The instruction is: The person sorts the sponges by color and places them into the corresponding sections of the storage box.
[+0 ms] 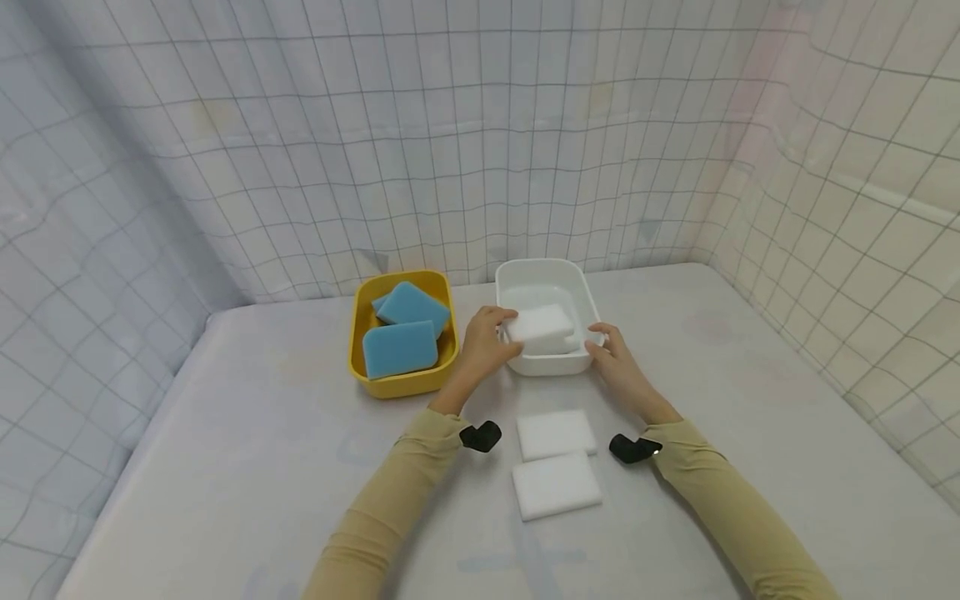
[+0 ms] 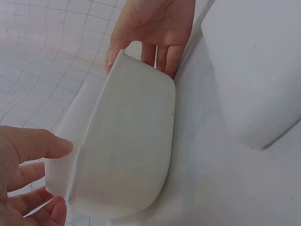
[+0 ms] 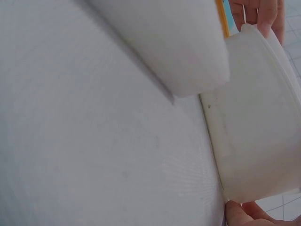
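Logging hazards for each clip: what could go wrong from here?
The left hand pinches the white sponge by one end, so it might slip or settle tilted. The right hand grips the white bin at its near right corner, so a tug could shift it. The yellow bin stands close by the left hand, which might knock it.

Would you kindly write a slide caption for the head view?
Left hand holds a white block at a white tub, which the right hand grips, beside a yellow tub of blue sponges.
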Available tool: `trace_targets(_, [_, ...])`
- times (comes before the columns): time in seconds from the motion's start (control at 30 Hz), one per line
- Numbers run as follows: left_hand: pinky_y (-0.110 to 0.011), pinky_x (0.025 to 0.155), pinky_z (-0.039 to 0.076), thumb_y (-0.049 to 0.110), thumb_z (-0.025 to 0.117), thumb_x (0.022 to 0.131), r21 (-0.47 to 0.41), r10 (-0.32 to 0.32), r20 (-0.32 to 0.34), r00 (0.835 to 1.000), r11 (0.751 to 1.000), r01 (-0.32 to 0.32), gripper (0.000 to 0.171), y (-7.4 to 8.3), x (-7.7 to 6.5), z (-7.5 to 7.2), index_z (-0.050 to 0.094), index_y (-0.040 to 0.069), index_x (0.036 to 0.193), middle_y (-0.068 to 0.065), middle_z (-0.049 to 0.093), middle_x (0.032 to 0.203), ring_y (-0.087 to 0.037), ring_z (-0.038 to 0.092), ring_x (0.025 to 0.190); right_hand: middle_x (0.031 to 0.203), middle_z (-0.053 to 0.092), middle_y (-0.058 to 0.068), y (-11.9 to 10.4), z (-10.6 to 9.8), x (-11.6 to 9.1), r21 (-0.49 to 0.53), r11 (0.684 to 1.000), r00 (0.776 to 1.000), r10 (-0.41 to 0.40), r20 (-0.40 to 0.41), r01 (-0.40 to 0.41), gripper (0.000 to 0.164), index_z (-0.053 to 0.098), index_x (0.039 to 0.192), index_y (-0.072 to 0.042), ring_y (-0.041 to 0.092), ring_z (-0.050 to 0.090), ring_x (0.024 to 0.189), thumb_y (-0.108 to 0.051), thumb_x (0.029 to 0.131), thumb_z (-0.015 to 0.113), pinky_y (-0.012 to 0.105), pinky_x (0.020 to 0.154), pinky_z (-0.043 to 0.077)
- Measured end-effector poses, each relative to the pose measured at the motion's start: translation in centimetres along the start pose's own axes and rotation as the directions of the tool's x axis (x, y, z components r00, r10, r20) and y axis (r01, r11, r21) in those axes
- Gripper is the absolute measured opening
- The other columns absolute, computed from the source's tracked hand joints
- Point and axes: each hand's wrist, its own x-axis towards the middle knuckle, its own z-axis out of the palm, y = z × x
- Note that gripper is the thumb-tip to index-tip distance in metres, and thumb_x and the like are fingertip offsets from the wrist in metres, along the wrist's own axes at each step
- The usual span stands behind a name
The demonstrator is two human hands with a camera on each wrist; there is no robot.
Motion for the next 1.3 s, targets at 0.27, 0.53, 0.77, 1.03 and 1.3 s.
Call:
trace_targets(0.27, [-0.041,0.101,0.044,0.009,0.073,0.077,0.025,0.004,-0.020,1.000,1.000,-0.003,0.046,0.3,0.9,0.5,0.061,0.002,0.121,-0.018,0.055,0.124,-0.031,0.052,0.114,0.094,0.033,0.004,0.4,-0.1,0.4,0.027,0.999,1.000,0.018,-0.003,-0.018,0.041,0.024,0.137,-0.013,0.016,0.036,0.084,-0.020,0.100,0.039,0.023,0.073,0.033])
trace_targets(0.53, [-0.042,0.102,0.042,0.009,0.072,0.077,0.042,-0.023,-0.023,0.999,0.999,0.024,0.046,0.5,1.5,1.1,0.061,0.004,0.121,-0.017,0.053,0.125,-0.031,0.049,0.117,0.097,0.036,0.005,0.9,-0.3,0.6,0.025,1.000,1.000,0.001,0.002,-0.001,0.041,0.023,0.136,-0.013,0.016,0.038,0.088,-0.023,0.100,0.040,0.022,0.078,0.035])
trace_targets(0.77, [-0.048,0.095,0.041,0.015,0.074,0.077,0.130,-0.031,-0.042,0.999,0.991,0.036,0.046,0.3,1.9,1.7,0.062,0.009,0.121,-0.012,0.055,0.125,-0.029,0.051,0.117,0.106,0.038,0.007,0.7,-0.3,0.4,0.046,0.999,1.000,-0.013,0.020,0.012,0.042,0.023,0.137,-0.013,0.013,0.042,0.094,-0.026,0.101,0.040,0.017,0.083,0.037])
trace_targets(1.03, [-0.047,0.095,0.041,0.016,0.075,0.076,0.184,0.006,-0.069,0.998,0.983,0.006,0.045,0.3,2.3,2.3,0.064,0.009,0.119,-0.011,0.058,0.122,-0.030,0.054,0.113,0.118,0.038,0.012,0.8,-0.3,0.6,0.047,0.999,1.000,-0.010,0.026,0.009,0.042,0.023,0.136,-0.015,0.015,0.044,0.106,-0.027,0.101,0.041,0.020,0.093,0.037])
trace_targets(1.3, [-0.047,0.100,0.035,0.017,0.075,0.076,0.247,-0.010,-0.081,0.997,0.968,0.030,0.046,0.6,2.8,2.8,0.063,0.011,0.121,-0.009,0.059,0.123,-0.028,0.053,0.114,0.121,0.038,0.015,0.8,-0.3,0.6,0.046,0.999,1.000,0.007,0.029,-0.009,0.041,0.023,0.136,-0.017,0.020,0.043,0.109,-0.026,0.101,0.040,0.020,0.092,0.036])
